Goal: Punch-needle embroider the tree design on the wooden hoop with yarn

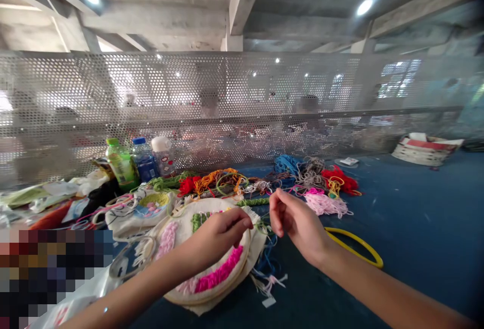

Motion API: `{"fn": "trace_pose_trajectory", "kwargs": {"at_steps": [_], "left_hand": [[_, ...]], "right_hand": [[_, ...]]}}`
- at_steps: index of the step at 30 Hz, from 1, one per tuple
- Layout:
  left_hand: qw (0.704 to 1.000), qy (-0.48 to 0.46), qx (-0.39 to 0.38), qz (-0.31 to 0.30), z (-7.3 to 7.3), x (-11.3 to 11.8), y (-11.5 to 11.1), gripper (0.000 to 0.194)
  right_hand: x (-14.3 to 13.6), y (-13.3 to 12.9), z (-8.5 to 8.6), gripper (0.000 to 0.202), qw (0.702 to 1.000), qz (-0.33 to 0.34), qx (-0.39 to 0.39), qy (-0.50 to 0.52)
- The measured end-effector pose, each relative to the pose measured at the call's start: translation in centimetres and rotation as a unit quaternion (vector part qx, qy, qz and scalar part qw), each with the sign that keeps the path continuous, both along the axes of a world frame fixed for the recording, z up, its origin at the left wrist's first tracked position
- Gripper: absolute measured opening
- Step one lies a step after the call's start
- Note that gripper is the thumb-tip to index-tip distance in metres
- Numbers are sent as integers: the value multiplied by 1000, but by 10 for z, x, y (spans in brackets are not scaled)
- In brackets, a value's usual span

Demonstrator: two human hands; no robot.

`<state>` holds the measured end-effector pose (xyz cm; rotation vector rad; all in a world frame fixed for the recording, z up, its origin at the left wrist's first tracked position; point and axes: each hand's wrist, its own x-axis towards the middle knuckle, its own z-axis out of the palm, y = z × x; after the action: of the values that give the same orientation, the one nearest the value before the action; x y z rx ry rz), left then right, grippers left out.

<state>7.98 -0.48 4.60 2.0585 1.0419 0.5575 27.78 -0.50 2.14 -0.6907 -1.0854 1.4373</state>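
Observation:
An embroidery hoop [177,296] with cream cloth lies on the table, carrying loopy yarn stitches in pale pink, green and bright pink [219,272]. Above the hoop hovers my left hand [229,225], its fingers curled and thumb pressed against them; whatever it may pinch is hidden. To the right of the hoop's edge, my right hand [298,225] is raised with bent fingers drawn together. Its grip is too unclear to show what is inside. A green yarn bundle [253,202] lies just behind, between the hands, and thin green strands show beside the right fingertips.
Blue yarn [286,164], red yarn [342,180] and pale pink yarn [327,204] lie at the back. A yellow ring [359,245] is right of my right wrist. Bottles [144,160] stand back left, before a perforated metal screen [242,97]. A second stitched piece [124,218] lies left.

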Motion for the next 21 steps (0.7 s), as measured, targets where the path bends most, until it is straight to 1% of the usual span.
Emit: {"fn": "trace_pose_trajectory", "kwargs": {"at_steps": [2,4,9,12,14,15,17,19,20,21], "left_hand": [[1000,3,4,-4,0,-1,1,28],[1000,13,9,-12,1,-1,1,28],[999,30,28,-23,-1,0,2,25],[999,28,32,-25,-2,0,1,24],[999,16,34,-39,-1,1,0,23],[998,6,34,-50,-1,2,-1,24],[998,-10,36,-58,1,4,-1,25],[999,-20,34,-29,1,3,0,26],[999,-29,27,-5,1,2,1,26],[999,-45,13,19,0,0,2,26]], "right_hand": [[1,2,0,34,1000,-11,-3,21],[1,2,-1,35,1000,-7,4,12],[-2,-1,-7,36,995,32,46,-77],[-6,-3,-17,34,991,43,47,-115],[-9,-3,-22,40,986,48,38,-157],[-11,-3,-22,45,981,55,32,-181],[-13,-2,-17,54,969,87,20,-229],[-10,-2,-7,63,951,130,9,-281],[-7,-3,-5,66,939,152,9,-309],[-3,-7,-6,67,925,178,11,-337]]}}
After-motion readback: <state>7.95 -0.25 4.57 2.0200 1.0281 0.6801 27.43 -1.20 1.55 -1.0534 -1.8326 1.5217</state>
